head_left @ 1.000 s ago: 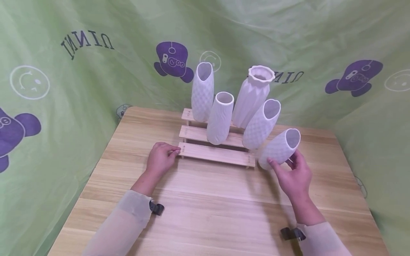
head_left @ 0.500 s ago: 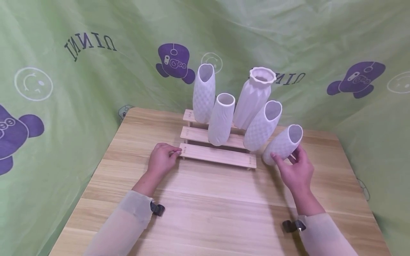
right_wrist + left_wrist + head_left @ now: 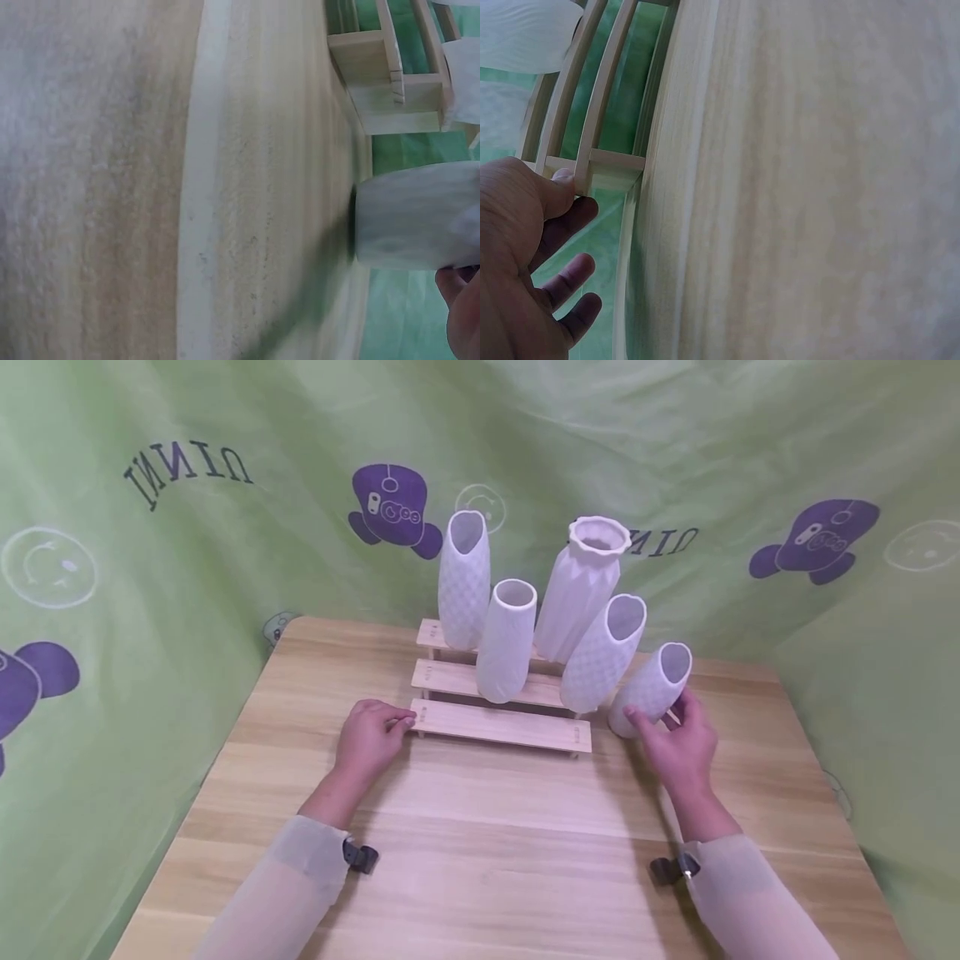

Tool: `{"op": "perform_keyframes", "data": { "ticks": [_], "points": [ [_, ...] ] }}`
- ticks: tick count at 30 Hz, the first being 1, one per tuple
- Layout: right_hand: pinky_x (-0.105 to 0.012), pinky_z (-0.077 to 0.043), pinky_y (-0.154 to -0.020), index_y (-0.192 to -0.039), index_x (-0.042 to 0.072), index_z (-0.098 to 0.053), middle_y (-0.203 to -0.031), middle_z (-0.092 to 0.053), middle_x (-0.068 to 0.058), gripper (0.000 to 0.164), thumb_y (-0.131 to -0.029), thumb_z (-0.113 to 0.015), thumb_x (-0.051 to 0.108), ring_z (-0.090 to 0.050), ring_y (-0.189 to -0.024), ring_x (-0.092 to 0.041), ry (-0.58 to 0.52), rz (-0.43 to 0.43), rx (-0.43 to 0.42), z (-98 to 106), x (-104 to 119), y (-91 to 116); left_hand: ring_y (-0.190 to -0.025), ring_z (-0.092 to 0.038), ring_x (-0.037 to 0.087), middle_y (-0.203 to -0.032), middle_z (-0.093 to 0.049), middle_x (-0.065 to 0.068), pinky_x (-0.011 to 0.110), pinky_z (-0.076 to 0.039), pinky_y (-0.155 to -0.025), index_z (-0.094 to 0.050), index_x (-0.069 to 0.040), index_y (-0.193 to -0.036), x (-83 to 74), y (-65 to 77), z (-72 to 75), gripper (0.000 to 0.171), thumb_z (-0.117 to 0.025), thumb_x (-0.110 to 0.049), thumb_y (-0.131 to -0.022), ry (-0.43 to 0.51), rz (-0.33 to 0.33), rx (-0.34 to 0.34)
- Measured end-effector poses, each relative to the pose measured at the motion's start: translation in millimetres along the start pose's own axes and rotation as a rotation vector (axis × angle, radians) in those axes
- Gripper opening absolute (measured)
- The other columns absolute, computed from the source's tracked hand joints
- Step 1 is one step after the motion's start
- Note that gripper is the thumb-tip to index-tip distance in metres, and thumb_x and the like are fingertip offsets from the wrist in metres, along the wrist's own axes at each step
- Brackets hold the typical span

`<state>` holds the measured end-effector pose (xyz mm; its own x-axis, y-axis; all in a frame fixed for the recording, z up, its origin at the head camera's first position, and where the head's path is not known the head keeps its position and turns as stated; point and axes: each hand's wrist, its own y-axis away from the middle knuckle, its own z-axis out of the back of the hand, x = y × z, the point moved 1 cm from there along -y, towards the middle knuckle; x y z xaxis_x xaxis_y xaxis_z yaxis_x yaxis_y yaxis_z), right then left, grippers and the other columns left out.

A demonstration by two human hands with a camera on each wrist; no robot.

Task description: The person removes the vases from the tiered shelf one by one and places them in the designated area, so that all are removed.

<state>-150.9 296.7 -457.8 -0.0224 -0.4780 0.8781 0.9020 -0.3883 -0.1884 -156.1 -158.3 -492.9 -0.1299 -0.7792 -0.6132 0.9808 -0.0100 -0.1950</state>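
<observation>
With my right hand (image 3: 684, 745) I grip a white textured vase (image 3: 647, 695) just right of the wooden three-tier stand (image 3: 498, 728). In the right wrist view the vase's lower end (image 3: 409, 219) is at or very near the tabletop; a tiny gap cannot be ruled out. My left hand (image 3: 367, 739) pinches the left end of the lowest tier between thumb and index finger, as the left wrist view shows, its other fingers (image 3: 574, 277) spread. Two vases, one diamond-patterned (image 3: 463, 597) and one fluted (image 3: 576, 597), stand on the top tier. The middle tier bears a smooth-rimmed vase (image 3: 506, 647) and a diamond-patterned slanted-mouth vase (image 3: 602, 658).
The stand sits towards the back of a wood-grain table (image 3: 480, 852). A green curtain (image 3: 300, 527) with purple figures hangs behind and along both sides. Bare tabletop extends in front of the stand.
The vase in my right hand has shifted back and now leans less. My left hand keeps its pinch on the stand. The whole view has drifted slightly.
</observation>
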Motion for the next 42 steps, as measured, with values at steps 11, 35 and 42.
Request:
{"op": "perform_keyframes", "data": {
  "ticks": [11, 35, 42],
  "points": [
    [-0.042, -0.052, -0.106, -0.148, 0.0, -0.049, -0.148, -0.056, -0.019, 0.082, -0.08, -0.092, 0.017, -0.058, -0.132, -0.034, -0.011, 0.025, -0.008, -2.2, -7.1, 0.4, -0.121, -0.059, 0.031, -0.104, -0.078, 0.004, 0.051, -0.046, -0.106, -0.083, -0.014, -0.102, 2.7, 3.9, 0.9, 0.011, -0.077, -0.02, -0.095, -0.005, 0.009, 0.007],
    [-0.042, -0.051, -0.098, -0.146, 0.004, -0.052, -0.138, -0.063, -0.011, 0.083, -0.079, -0.093, 0.033, -0.06, -0.112, -0.026, 0.095, 0.073, -0.108, -0.3, -6.6, 5.1, -0.119, -0.06, 0.032, -0.102, -0.079, 0.004, 0.05, -0.046, -0.106, -0.083, -0.015, -0.101, 0.2, 7.9, 3.2, 0.009, -0.078, -0.019, -0.094, -0.01, -0.012, -0.033],
    [-0.025, -0.046, -0.08, -0.14, 0.001, -0.055, -0.124, -0.06, -0.014, 0.079, -0.076, -0.095, 0.023, -0.053, -0.094, -0.017, 0.095, 0.155, -0.213, 2.4, -2.6, 10.9, -0.121, -0.059, 0.03, -0.101, -0.079, 0.002, 0.05, -0.046, -0.107, -0.083, -0.015, -0.1, -1.8, 8.3, 1.2, 0.009, -0.078, -0.019, -0.094, -0.007, 0.001, -0.023]
  ]
}}
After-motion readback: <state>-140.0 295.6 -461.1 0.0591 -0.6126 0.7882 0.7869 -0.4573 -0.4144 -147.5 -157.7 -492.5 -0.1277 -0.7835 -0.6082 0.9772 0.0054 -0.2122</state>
